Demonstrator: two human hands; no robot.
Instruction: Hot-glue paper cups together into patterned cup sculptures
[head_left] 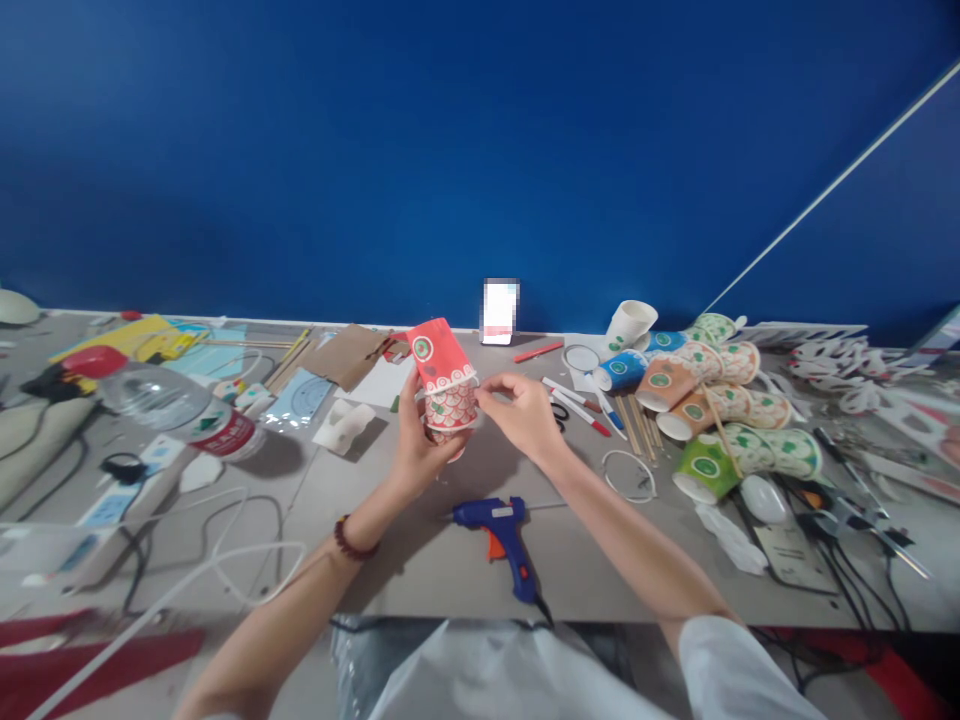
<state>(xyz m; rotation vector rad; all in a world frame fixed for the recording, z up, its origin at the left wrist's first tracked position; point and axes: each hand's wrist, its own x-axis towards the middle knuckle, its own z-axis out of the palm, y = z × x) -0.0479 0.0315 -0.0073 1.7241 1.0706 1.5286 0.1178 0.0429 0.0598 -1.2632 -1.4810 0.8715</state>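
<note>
My left hand (418, 436) is closed around joined paper cups with a red-and-white scale pattern (450, 402). A red paper cup piece (439, 352) with a green-and-white eye shape and a scalloped white edge tops them, tilted to the left. My right hand (519, 408) is beside the cups' right side, its thumb and forefinger pinched together at the rim. Whatever those fingertips hold is too small to make out. Below the hands a blue glue gun (504, 530) with an orange trigger lies on the grey table, its nozzle pointing left.
A phone (500, 312) leans against the blue wall. Several patterned paper cups (701, 385) lie on the right near markers (577, 405) and wooden sticks (637, 425). On the left are a plastic bottle (172, 405), a power strip (131, 505), a cut cup piece (345, 425) and brown cardboard (352, 355).
</note>
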